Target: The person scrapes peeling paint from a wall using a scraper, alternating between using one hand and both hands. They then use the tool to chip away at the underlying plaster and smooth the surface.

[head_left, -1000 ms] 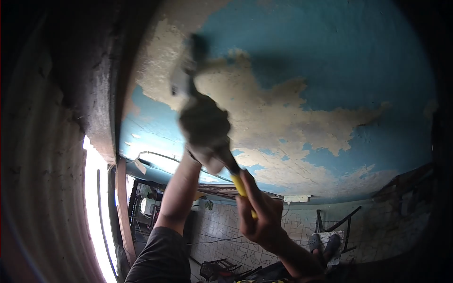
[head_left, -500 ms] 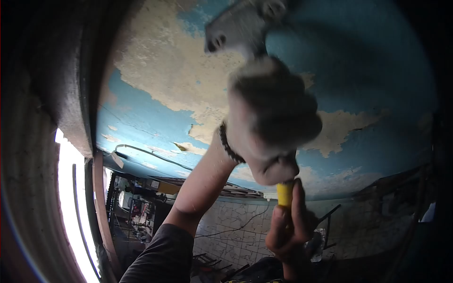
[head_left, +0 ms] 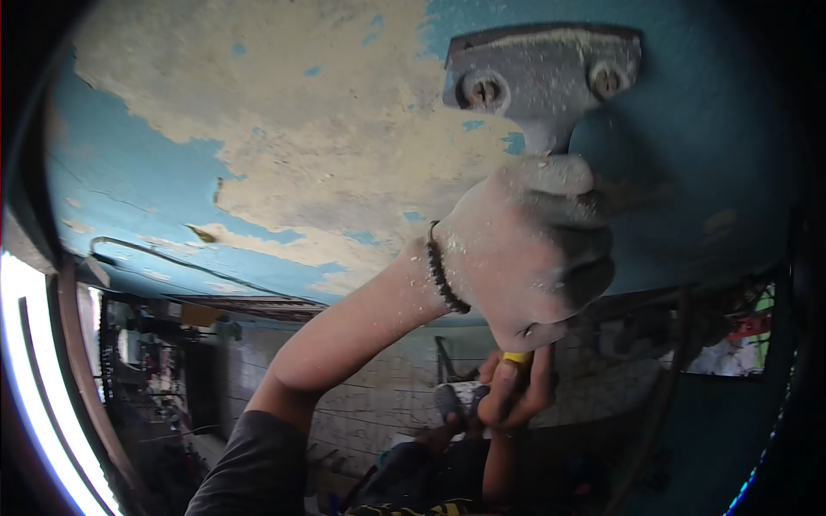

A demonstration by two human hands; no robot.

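Observation:
A paint scraper (head_left: pixel 544 82) with a wide grey head, two screws and pale dust on it is raised toward the blue ceiling (head_left: pixel 146 155). My left hand (head_left: pixel 533 245), dusted white and wearing a dark beaded bracelet (head_left: pixel 440 273), is wrapped round its handle just below the head. Lower down, my right hand (head_left: pixel 520 391) grips the yellow end of the same handle. Beside the scraper head, a large patch of bare beige plaster (head_left: pixel 301 112) shows where blue paint is gone. My left hand hides most of the handle.
A dark cable (head_left: pixel 172 260) runs along the ceiling, near a small hanging paint flake (head_left: pixel 202 233). Bright window light (head_left: pixel 39 370) enters at the left. Cluttered shelves (head_left: pixel 159 370) stand below, and my feet (head_left: pixel 452 404) show far down on the floor.
The scraper and both my hands have shifted right and lower in view, and the blade now appears level rather than slanted. The view has also turned, showing more ceiling plaster and my feet.

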